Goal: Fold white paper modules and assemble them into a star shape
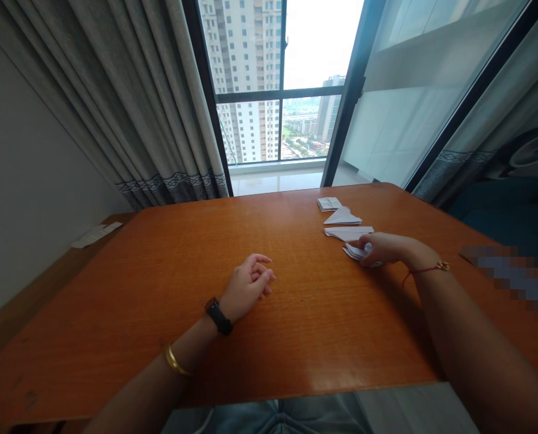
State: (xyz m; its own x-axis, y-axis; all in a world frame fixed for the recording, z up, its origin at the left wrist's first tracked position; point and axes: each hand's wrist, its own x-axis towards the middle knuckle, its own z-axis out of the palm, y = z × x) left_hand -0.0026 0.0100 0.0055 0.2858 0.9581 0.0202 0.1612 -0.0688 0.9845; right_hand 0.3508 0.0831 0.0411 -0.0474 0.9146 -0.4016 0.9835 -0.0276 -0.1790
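At the right side of the table, my right hand (381, 248) has its thumb and fingers closed on a folded white paper piece (352, 252). Part of that piece is hidden under the fingers. Just beyond it lie a long folded paper (347, 231), a triangular folded paper (342, 216) and a small square folded paper (329, 204), set in a row. My left hand (248, 284) rests over the middle of the table, fingers loosely bent and a little apart, holding nothing. A black watch (218, 316) is on that wrist.
The brown wooden table (160, 289) reaches toward a window. A flat pale paper (97, 234) lies by the left wall. At the right edge there is a blurred, pixelated item (517, 277). Curtains (151, 108) hang beyond the table, and a fan (533, 147) stands at far right.
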